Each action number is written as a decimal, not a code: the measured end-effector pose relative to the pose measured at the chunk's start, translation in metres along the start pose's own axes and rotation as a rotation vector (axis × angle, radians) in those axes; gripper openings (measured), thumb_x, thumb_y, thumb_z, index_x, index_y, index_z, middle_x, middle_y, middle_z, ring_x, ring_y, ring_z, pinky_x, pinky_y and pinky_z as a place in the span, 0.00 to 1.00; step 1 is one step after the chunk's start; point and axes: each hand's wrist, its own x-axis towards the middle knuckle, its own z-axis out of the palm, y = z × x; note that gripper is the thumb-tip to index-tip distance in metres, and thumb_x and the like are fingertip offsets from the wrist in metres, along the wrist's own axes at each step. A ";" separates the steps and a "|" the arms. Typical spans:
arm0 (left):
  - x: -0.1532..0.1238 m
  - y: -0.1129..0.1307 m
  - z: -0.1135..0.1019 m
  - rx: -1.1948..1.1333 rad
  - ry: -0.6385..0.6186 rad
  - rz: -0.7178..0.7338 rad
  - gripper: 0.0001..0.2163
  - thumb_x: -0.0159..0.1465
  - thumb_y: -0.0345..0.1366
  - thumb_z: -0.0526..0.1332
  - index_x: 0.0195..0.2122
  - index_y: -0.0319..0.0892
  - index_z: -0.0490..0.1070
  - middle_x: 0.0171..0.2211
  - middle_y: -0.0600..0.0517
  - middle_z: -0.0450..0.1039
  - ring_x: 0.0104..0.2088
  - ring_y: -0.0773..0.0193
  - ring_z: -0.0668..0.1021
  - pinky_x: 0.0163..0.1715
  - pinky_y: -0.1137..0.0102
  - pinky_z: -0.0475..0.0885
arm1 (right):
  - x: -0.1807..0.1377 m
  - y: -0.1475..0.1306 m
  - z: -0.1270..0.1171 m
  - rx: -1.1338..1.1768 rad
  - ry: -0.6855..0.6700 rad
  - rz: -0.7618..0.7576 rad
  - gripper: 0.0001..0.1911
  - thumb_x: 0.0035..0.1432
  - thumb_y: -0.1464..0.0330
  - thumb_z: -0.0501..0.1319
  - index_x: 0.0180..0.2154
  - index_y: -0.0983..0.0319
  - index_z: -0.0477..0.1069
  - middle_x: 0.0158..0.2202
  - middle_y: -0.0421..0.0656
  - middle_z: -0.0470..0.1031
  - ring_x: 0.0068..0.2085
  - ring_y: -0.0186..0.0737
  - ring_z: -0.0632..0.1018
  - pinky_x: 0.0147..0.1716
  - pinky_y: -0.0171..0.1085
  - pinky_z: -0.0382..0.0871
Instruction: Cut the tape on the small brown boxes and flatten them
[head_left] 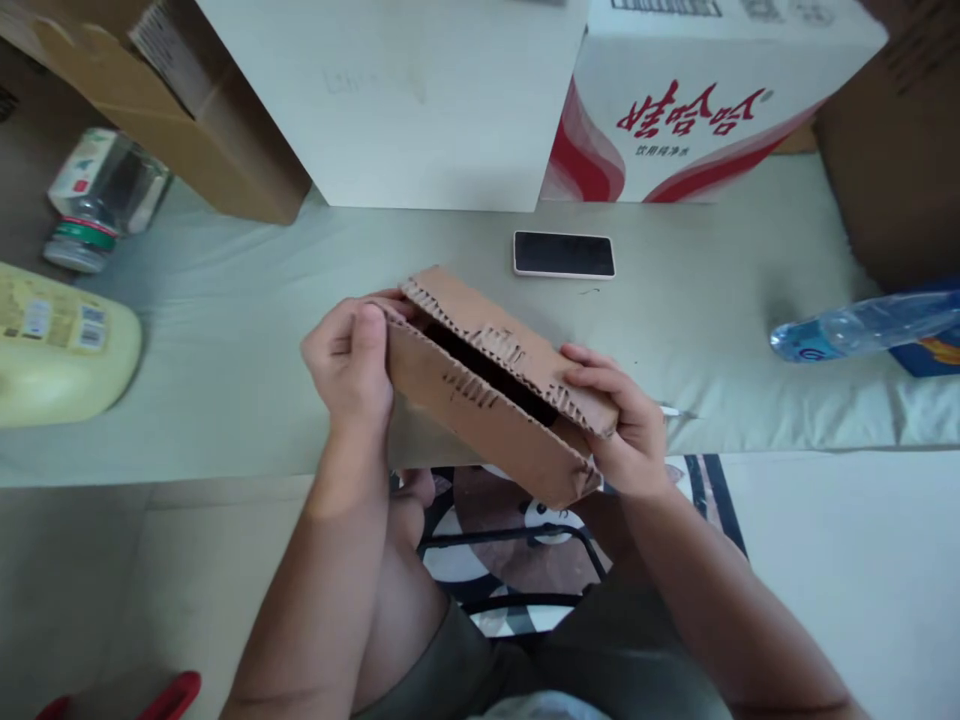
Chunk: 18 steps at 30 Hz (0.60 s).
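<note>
Between my hands is a small brown cardboard box (pixel 487 430), tilted, with torn corrugated edges and a dark gap running along its top. My left hand (pixel 352 350) grips its left end, thumb on the near wall and fingers behind. The right end is held by my right hand (pixel 626 420), with fingers over the far panel; its thumb is mostly hidden. Beyond the box a phone (pixel 564 255) lies flat with its dark screen up. A thin pale pointed object (pixel 679 411) shows just past my right hand.
A white box (pixel 427 110) and a red-and-white carton (pixel 697 120) stand at the back. On the left are a yellow jug (pixel 67 345), a clear bottle (pixel 86 235) and brown cardboard (pixel 247 150). A water bottle (pixel 862 325) lies right on the green cloth surface (pixel 225 400).
</note>
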 end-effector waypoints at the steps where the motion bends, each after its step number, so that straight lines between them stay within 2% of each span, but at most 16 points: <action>1: 0.000 -0.001 0.000 0.024 -0.008 0.006 0.13 0.66 0.50 0.68 0.31 0.47 0.81 0.30 0.52 0.80 0.36 0.61 0.83 0.41 0.65 0.76 | -0.001 0.001 -0.001 -0.014 0.004 -0.007 0.13 0.65 0.64 0.63 0.50 0.53 0.78 0.59 0.49 0.80 0.61 0.53 0.80 0.58 0.54 0.78; 3: 0.002 -0.002 -0.001 0.060 -0.019 0.007 0.10 0.63 0.48 0.72 0.37 0.48 0.82 0.33 0.53 0.80 0.34 0.63 0.81 0.38 0.68 0.75 | -0.004 0.002 -0.002 -0.028 0.006 0.003 0.15 0.65 0.62 0.61 0.51 0.53 0.78 0.60 0.48 0.79 0.63 0.54 0.78 0.60 0.56 0.76; 4: 0.003 -0.002 -0.001 0.073 -0.031 0.006 0.11 0.62 0.48 0.72 0.40 0.48 0.82 0.35 0.53 0.81 0.36 0.63 0.81 0.40 0.68 0.75 | -0.006 0.003 -0.002 -0.026 -0.001 0.015 0.17 0.64 0.61 0.59 0.52 0.53 0.78 0.61 0.48 0.78 0.64 0.56 0.77 0.61 0.57 0.74; 8: 0.006 0.004 -0.004 0.127 -0.147 -0.010 0.06 0.64 0.41 0.68 0.40 0.48 0.84 0.45 0.50 0.82 0.50 0.56 0.82 0.56 0.60 0.75 | -0.010 0.006 0.003 0.060 0.056 0.027 0.23 0.64 0.55 0.53 0.49 0.54 0.81 0.61 0.47 0.79 0.64 0.58 0.77 0.61 0.59 0.72; 12: 0.006 0.011 -0.006 0.181 -0.196 -0.106 0.07 0.62 0.34 0.65 0.35 0.49 0.85 0.46 0.50 0.83 0.53 0.53 0.82 0.61 0.55 0.74 | -0.008 0.001 0.013 0.037 0.203 0.082 0.16 0.62 0.63 0.55 0.40 0.55 0.82 0.54 0.45 0.83 0.57 0.54 0.81 0.58 0.56 0.73; 14: 0.006 0.012 -0.007 0.178 -0.197 -0.144 0.08 0.61 0.32 0.64 0.33 0.49 0.85 0.45 0.50 0.84 0.52 0.52 0.82 0.61 0.53 0.75 | -0.008 -0.002 0.016 0.022 0.232 0.128 0.14 0.58 0.68 0.57 0.36 0.55 0.82 0.52 0.44 0.83 0.56 0.54 0.81 0.57 0.55 0.73; 18: 0.007 0.012 -0.007 0.155 -0.191 -0.190 0.08 0.60 0.32 0.64 0.32 0.48 0.85 0.44 0.49 0.85 0.51 0.51 0.83 0.59 0.51 0.76 | -0.007 0.000 0.017 0.019 0.240 0.145 0.13 0.57 0.69 0.56 0.35 0.55 0.81 0.51 0.45 0.83 0.57 0.54 0.81 0.57 0.56 0.73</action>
